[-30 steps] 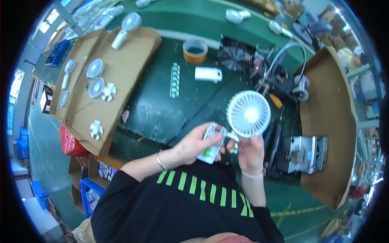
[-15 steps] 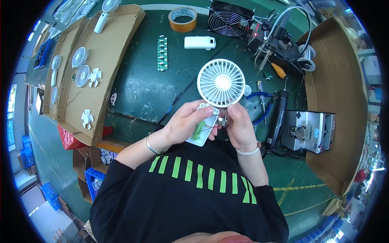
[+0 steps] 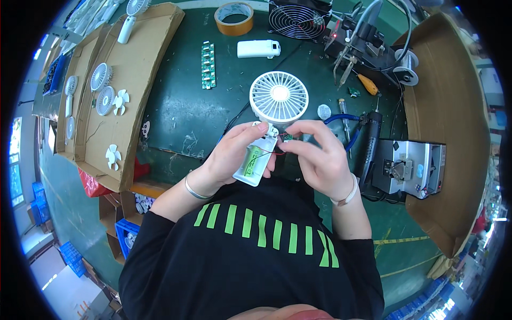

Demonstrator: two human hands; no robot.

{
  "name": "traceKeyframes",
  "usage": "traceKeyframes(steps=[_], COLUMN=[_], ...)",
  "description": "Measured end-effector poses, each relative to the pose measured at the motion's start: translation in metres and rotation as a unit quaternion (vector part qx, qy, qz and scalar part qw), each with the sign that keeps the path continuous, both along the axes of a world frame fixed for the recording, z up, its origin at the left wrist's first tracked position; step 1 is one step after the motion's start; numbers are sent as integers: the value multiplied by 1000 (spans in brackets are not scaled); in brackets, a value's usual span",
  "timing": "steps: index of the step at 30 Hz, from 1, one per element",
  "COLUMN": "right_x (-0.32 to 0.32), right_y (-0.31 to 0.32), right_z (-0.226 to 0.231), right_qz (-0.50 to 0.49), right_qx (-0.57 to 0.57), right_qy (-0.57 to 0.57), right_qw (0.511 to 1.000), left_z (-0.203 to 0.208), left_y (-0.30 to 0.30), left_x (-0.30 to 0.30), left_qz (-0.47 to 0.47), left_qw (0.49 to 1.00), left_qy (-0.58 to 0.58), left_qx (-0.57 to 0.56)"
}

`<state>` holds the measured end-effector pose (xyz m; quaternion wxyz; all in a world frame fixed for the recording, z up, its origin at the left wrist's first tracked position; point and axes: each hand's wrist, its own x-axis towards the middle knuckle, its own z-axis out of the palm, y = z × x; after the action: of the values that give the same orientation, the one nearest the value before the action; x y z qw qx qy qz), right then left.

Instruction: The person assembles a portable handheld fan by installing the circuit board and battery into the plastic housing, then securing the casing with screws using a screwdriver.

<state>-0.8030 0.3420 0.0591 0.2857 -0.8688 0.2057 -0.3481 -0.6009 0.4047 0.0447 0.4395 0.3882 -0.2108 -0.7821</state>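
Observation:
My left hand is closed round the opened white handle of a handheld fan, its thumb near the neck. A green battery lies in the open handle, with thin wires running out of it. The round slatted fan head points away from me. With thumb and forefinger my right hand pinches a small green circuit board beside the handle's upper end. Red and dark wires join the board to the fan. The fingertips partly hide the board.
A white handle cover, a strip of circuit boards and a tape roll lie ahead. On the right are blue-handled pliers, a soldering stand and a metal box. Cardboard trays hold fan parts at left.
My right hand has moved from the fan's neck to the circuit board and pinches it, fingers spread more. The fan has shifted slightly left and tilted, still in my left hand.

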Motion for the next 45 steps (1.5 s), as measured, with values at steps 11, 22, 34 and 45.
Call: traceKeyframes(steps=[11, 22, 34, 45], right_x=[39, 31, 14, 21], right_y=[22, 18, 9, 12], right_z=[-7, -6, 23, 14], right_qz=[-186, -132, 57, -45], right_qx=[130, 295, 231, -92], right_qy=[-2, -34, 20, -24], right_qw=[974, 946, 971, 994], left_z=[-5, -1, -16, -13], left_y=[-1, -1, 3, 8], left_x=[-8, 3, -1, -2], left_qz=[78, -7, 68, 12], left_qw=[960, 989, 993, 996], left_qy=[-246, -134, -57, -22], left_qx=[-108, -69, -80, -80])
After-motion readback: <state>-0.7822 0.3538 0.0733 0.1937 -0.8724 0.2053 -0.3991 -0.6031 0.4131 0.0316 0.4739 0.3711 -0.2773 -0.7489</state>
